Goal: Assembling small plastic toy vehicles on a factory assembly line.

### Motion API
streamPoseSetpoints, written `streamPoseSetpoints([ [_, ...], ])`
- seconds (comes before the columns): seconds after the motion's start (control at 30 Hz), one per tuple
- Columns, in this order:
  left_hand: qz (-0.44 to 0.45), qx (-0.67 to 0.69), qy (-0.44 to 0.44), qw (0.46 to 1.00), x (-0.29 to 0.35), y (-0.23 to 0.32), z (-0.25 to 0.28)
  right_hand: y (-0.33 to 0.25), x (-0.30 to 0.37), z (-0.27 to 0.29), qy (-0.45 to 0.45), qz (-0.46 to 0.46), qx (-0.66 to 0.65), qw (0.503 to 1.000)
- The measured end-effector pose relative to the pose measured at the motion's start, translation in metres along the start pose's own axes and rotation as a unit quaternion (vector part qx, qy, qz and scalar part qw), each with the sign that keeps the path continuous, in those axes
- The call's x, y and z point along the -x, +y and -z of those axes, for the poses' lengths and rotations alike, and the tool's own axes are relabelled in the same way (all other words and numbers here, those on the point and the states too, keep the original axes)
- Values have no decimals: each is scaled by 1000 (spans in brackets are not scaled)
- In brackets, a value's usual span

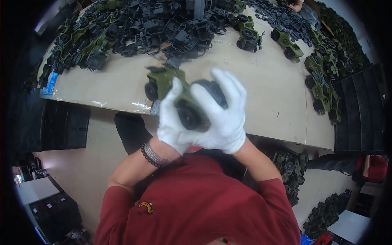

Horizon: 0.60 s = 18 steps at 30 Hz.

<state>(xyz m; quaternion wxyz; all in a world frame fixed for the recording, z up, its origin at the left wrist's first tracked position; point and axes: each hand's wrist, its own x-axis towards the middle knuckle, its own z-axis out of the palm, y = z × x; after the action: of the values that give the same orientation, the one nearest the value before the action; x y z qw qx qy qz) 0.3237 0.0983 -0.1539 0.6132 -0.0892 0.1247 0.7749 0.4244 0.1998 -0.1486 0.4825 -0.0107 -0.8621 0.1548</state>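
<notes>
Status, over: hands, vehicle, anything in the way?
Left hand gripping the green toy vehicle. Right hand against it, grip unclear. Vehicle at near edge of table. Black parts pile farther back, not blocking.

The left hand [170,124] and right hand [225,122], both in white gloves, held a green toy car [165,80] with black wheels near the table's [265,102] front edge. Behind it lay a big heap of black plastic parts [163,30]. More green toy cars [318,79] sat on the right. Dark beads [146,154] circled the left wrist.
</notes>
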Motion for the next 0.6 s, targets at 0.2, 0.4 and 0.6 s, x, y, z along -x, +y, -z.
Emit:
streamPoseSetpoints([
  [0.2, -40, 57, -46, 996, 0, -9, 19, 27, -20, -17, 30, 64, -57, 996],
  [0.4, -33, -54, 215, 975, 10, 9, -9, 42, -29, 2, -150, -125, -177, 965],
  [0.6, -260, -366, 134, 883, 21, 184, -9, 216, -44, 6, -146, -281, 255, 914],
])
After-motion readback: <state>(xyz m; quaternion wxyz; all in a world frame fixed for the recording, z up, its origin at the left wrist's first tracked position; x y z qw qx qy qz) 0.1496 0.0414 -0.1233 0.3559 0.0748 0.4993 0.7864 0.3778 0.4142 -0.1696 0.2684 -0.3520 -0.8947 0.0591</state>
